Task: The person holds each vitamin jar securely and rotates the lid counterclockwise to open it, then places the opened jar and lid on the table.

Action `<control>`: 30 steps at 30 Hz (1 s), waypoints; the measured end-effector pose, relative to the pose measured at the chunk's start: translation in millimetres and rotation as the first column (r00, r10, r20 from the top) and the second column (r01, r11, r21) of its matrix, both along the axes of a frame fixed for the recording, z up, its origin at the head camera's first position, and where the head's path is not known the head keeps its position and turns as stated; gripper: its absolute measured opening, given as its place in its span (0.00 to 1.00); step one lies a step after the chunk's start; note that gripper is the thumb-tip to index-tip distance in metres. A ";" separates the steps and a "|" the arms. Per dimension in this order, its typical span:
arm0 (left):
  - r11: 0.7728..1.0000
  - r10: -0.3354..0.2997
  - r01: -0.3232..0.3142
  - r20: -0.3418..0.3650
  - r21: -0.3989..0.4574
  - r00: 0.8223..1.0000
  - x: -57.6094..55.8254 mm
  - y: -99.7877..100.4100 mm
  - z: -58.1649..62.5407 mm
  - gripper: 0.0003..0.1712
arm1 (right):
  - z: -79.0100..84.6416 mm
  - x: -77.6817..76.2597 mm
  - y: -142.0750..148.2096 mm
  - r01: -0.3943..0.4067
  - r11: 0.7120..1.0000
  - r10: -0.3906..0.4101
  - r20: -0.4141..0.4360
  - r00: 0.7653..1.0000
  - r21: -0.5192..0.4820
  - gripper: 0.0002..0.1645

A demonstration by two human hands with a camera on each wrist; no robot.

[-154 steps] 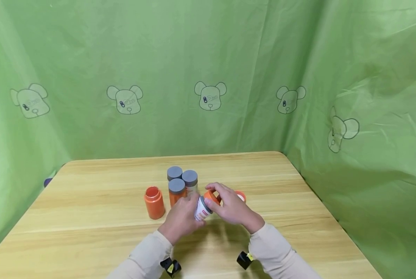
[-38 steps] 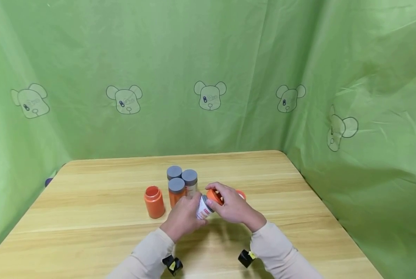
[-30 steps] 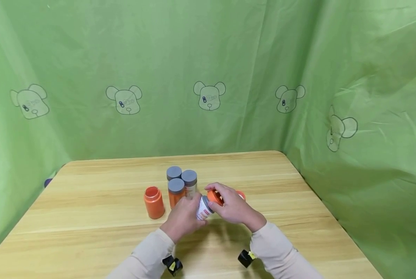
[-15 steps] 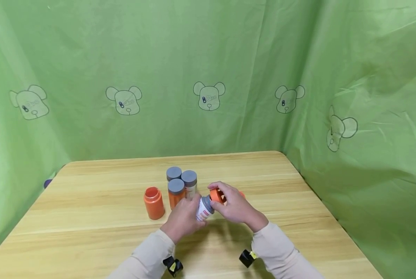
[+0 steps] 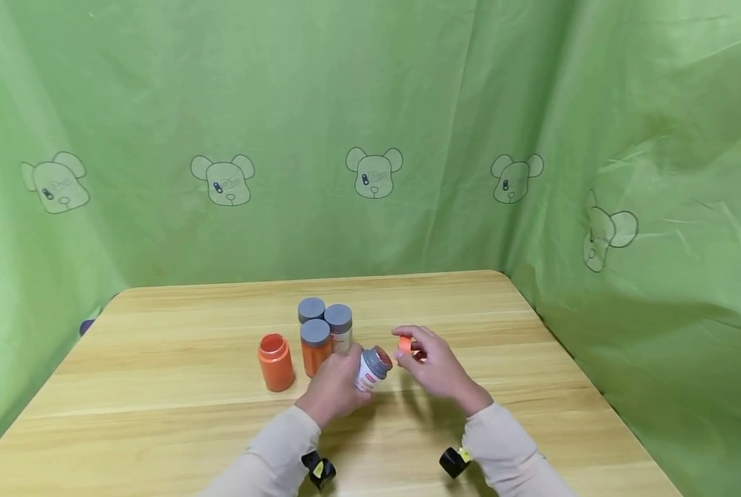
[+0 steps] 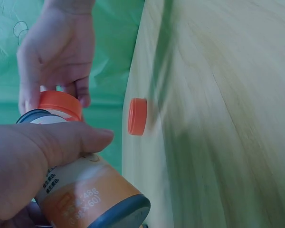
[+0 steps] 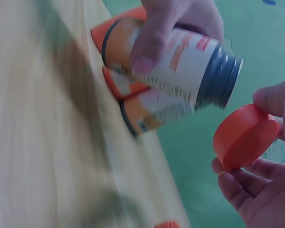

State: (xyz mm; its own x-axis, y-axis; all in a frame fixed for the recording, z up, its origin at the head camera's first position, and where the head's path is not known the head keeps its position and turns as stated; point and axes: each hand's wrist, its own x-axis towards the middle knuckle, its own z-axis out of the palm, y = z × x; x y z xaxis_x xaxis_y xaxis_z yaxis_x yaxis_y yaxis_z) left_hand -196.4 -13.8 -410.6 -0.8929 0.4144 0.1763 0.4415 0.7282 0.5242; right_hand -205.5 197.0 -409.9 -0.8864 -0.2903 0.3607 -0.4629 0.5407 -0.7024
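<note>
The left hand [image 5: 335, 388] grips a white-and-orange supplement bottle [image 5: 368, 377], held tilted above the wooden table [image 5: 159, 435] with its grey-necked mouth uncovered, while the right hand [image 5: 437, 367] pinches an orange screw cap [image 5: 405, 344] just beside that mouth. Tipping the bottle further could spill any loose contents, and a weak fingertip hold could drop the cap. An open orange bottle [image 5: 275, 366] and three grey-capped bottles [image 5: 316, 353] stand near the left hand; a bump could topple them. The left wrist view shows a second orange cap [image 6: 138, 117] on the table, which the head view does not; the right wrist view clearly shows the gap between held cap and bottle.
</note>
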 end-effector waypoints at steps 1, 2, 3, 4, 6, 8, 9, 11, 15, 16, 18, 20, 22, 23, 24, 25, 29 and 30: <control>1.000 0.002 -0.002 0.003 -0.005 1.000 -0.6 1.1 0.0 0.34 | -1.8 -1.7 3.3 0.014 1.000 -0.014 0.008 1.000 -0.004 0.21; 1.000 0.004 -0.004 0.003 -0.011 1.000 -1.1 2.2 0.0 0.34 | -4.0 -3.7 6.6 0.030 1.000 -0.029 0.016 0.999 -0.009 0.20; 1.000 0.004 -0.004 0.005 -0.018 1.000 -1.8 3.4 -0.4 0.35 | -5.4 -5.6 9.9 0.045 0.999 -0.045 0.026 0.999 -0.014 0.20; 1.000 0.005 -0.005 0.002 -0.027 1.000 -2.8 4.5 -1.0 0.35 | -7.1 -7.5 13.3 0.062 0.998 -0.062 0.038 0.997 -0.018 0.20; 0.999 0.006 -0.006 -0.009 -0.039 1.000 -4.6 6.6 -2.7 0.35 | -10.8 -11.5 20.3 0.105 0.994 -0.104 0.058 0.993 -0.011 0.20; 0.999 0.005 -0.007 -0.024 -0.049 1.000 -6.6 8.3 -5.1 0.35 | -13.7 -14.5 27.1 0.146 0.989 -0.145 0.072 0.987 -0.003 0.20; 0.999 0.006 -0.007 -0.028 -0.050 1.000 -7.4 9.0 -6.1 0.35 | -15.1 -15.7 30.3 0.165 0.986 -0.165 0.078 0.983 0.007 0.21; 0.999 0.012 -0.013 -0.035 -0.043 0.999 -8.6 10.0 -7.9 0.36 | -18.2 -18.7 36.3 0.207 0.978 -0.209 0.088 0.974 0.024 0.21; 0.999 0.033 -0.033 -0.026 -0.020 0.999 -10.3 11.0 -9.7 0.36 | -21.6 -24.7 45.8 0.267 0.963 -0.269 0.130 0.954 0.036 0.20; 0.999 0.038 -0.038 -0.021 -0.016 0.999 -10.7 11.6 -10.3 0.36 | -22.4 -26.6 48.0 0.281 0.959 -0.283 0.138 0.949 0.037 0.19; 0.999 0.044 -0.045 -0.010 -0.010 0.999 -11.5 12.9 -11.0 0.37 | -23.6 -30.2 52.1 0.297 0.954 -0.301 0.143 0.943 0.048 0.17; 0.999 0.048 -0.048 0.004 -0.005 0.999 -12.6 14.6 -12.1 0.37 | -24.5 -34.0 55.5 0.308 0.949 -0.314 0.128 0.941 0.067 0.16; 0.999 0.052 -0.052 0.011 0.003 0.999 -13.8 16.4 -12.6 0.39 | -25.0 -37.6 57.6 0.317 0.945 -0.325 0.109 0.939 0.085 0.14; 0.999 0.055 -0.055 0.013 0.004 0.998 -14.0 17.1 -12.4 0.40 | -24.9 -39.0 58.1 0.318 0.944 -0.326 0.103 0.940 0.092 0.14; 0.998 0.057 -0.057 0.014 0.007 0.998 -14.2 17.9 -12.1 0.40 | -25.2 -40.7 58.5 0.318 0.943 -0.328 0.097 0.940 0.101 0.14; 0.998 0.060 -0.060 0.015 0.008 0.998 -14.4 18.5 -12.0 0.41 | -25.7 -42.9 58.5 0.321 0.941 -0.332 0.095 0.939 0.109 0.14; 0.997 0.072 -0.073 0.036 0.017 0.997 -13.2 20.0 -9.5 0.45 | -29.3 -53.4 56.2 0.337 0.930 -0.351 0.083 0.933 0.147 0.14; 0.997 0.075 -0.076 0.047 0.021 0.996 -12.9 20.4 -8.9 0.46 | -30.7 -56.2 55.4 0.344 0.925 -0.360 0.088 0.929 0.159 0.14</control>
State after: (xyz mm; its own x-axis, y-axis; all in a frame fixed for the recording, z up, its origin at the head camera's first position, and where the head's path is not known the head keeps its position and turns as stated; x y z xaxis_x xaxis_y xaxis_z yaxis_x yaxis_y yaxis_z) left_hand -209.3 6.6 -419.6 -0.9287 0.3420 0.1434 0.3611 0.7459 0.5597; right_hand -261.7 252.4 -440.7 -0.9730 0.0083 0.2307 -0.1466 0.7499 -0.6451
